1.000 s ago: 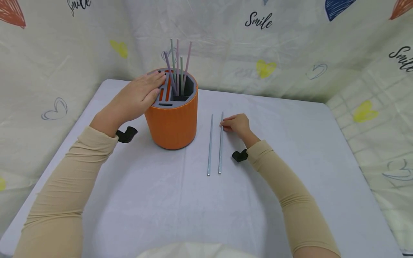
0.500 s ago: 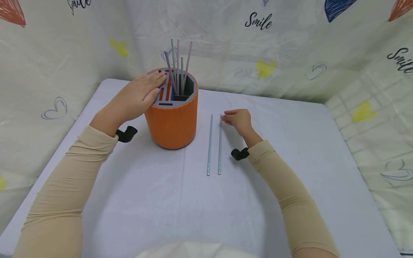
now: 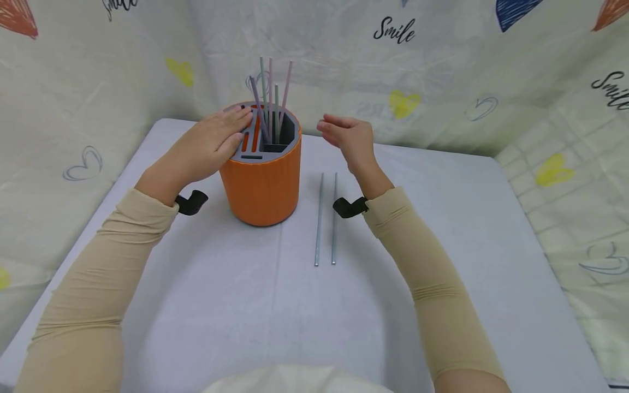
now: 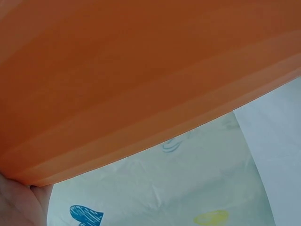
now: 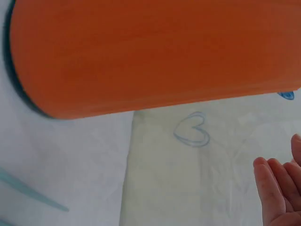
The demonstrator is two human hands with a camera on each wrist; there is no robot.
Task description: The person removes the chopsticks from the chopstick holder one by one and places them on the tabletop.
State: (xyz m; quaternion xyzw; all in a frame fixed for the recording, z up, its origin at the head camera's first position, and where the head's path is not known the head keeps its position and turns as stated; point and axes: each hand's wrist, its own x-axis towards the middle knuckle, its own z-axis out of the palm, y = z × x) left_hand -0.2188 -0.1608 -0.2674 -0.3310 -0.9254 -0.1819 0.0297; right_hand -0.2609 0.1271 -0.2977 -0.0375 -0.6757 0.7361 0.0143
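An orange round utensil holder (image 3: pixel 260 194) with a grey slotted top stands near the back of the table. My left hand (image 3: pixel 203 144) rests on the left part of that top, its fingers straight. Thin pastel chopsticks (image 3: pixel 287 90) in purple, green and pink stand upright in the open compartment. My right hand (image 3: pixel 352 139) is raised to the right of the holder, fingers extended, thumb apart from them in the right wrist view, holding nothing. Below it, a pair of light blue chopsticks (image 3: pixel 319 224) lies side by side on the table. The right wrist's black camera partly overlaps one.
The table (image 3: pixel 236 316) has a white cover. A patterned cloth (image 3: pixel 344 71) with hearts and lettering hangs close behind it and along both sides. The holder's wall (image 5: pixel 141 52) fills much of both wrist views.
My right hand has let go of the right blue chopstick and risen up and leftward toward the holder's height. The chopstick stays on the table. The left hand has stayed in place.
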